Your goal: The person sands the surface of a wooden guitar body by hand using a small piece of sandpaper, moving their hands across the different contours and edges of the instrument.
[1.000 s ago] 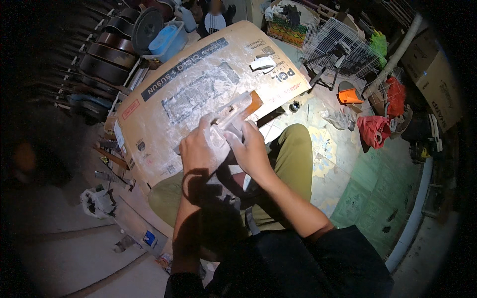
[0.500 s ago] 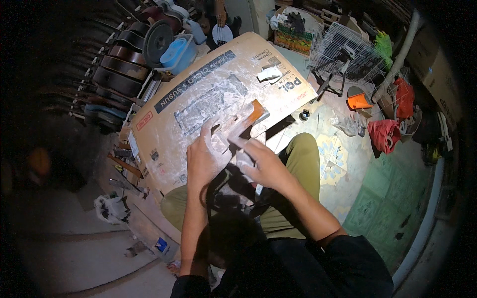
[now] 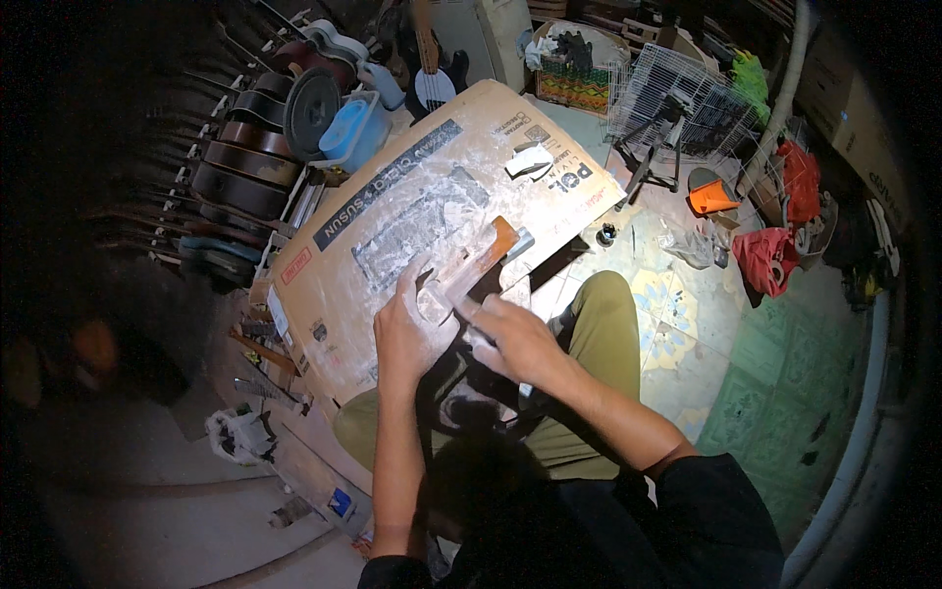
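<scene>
A dusty, long wooden piece [image 3: 498,242] with an orange-brown far end lies slantwise over the cardboard's right edge. My left hand [image 3: 404,329], coated in pale dust, closes around its near part with the thumb and fingers. My right hand [image 3: 520,339] is closed beside the piece's near right side, fingertips against it. Whatever its fingers hold, if anything, is hidden. Beneath the piece is a big flat cardboard box [image 3: 392,211], smeared with white powder. A small white folded scrap [image 3: 530,161] rests on the cardboard's far right part.
Several guitars [image 3: 235,182] stand in a row at the left, near a blue tub [image 3: 355,133]. At the far right are a wire cage [image 3: 677,93], a black tripod [image 3: 653,152], an orange scoop-like thing [image 3: 713,197] and a red bag [image 3: 765,260]. My bent knee [image 3: 603,314] is beside the cardboard.
The whole view has shifted slightly, with the cardboard lower in the picture. My right hand has moved a little along the piece toward me. My left hand keeps its grip.
</scene>
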`<action>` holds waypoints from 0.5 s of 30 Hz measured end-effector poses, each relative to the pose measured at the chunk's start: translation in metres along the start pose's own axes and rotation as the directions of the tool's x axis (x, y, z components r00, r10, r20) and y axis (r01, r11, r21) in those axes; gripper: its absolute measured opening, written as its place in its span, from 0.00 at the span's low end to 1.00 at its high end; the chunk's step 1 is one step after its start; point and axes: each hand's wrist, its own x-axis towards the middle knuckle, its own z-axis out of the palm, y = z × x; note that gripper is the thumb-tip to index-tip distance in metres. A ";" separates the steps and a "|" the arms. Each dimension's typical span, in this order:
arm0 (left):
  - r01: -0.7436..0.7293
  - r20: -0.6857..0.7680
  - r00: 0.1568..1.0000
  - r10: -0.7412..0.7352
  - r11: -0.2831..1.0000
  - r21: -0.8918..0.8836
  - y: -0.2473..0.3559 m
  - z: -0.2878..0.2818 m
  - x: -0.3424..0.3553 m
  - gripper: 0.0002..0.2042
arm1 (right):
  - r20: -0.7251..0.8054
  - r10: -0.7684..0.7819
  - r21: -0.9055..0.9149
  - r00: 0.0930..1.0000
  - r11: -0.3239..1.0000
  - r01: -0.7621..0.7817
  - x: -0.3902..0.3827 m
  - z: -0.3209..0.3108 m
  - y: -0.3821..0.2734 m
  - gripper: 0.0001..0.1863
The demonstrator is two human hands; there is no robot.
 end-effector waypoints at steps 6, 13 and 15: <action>-0.064 -0.024 0.998 0.065 0.996 0.057 -0.002 0.001 0.016 0.28 | -0.361 0.378 -0.049 0.852 0.905 -0.422 0.015 -0.016 0.091 0.42; 0.025 -0.076 0.997 -0.020 0.998 0.065 -0.030 -0.021 0.047 0.25 | -0.388 0.381 0.242 0.839 0.921 -0.307 -0.027 0.028 0.107 0.27; 0.002 -0.131 0.991 0.013 0.993 0.115 -0.041 -0.027 0.053 0.25 | -0.341 0.401 0.297 0.850 0.904 -0.307 -0.044 0.066 0.112 0.22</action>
